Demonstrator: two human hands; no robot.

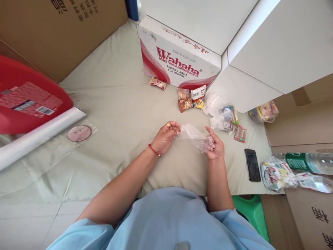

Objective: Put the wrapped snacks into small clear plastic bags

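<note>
A thin, clear plastic bag (192, 133) is stretched loosely between my two hands above the cloth-covered surface. My left hand (166, 136), with a ring and a red string bracelet, pinches the bag's left end. My right hand (215, 145) has its fingers curled around the crumpled right end, thumb pointing up. Beyond the bag lies a small group of wrapped snacks (186, 104). Right of them are more crumpled clear bags (214, 104), a bundle of packaged snacks (230, 116) and a small red-brown packet (240, 134).
A white and red Wahaha carton (179, 57) stands at the back, a single wrapped snack (158, 83) before it. Left are a red jug (28, 97), a plastic film roll (41, 135) and a pink disc (79, 133). Right are a phone (252, 165) and bottles (309, 162).
</note>
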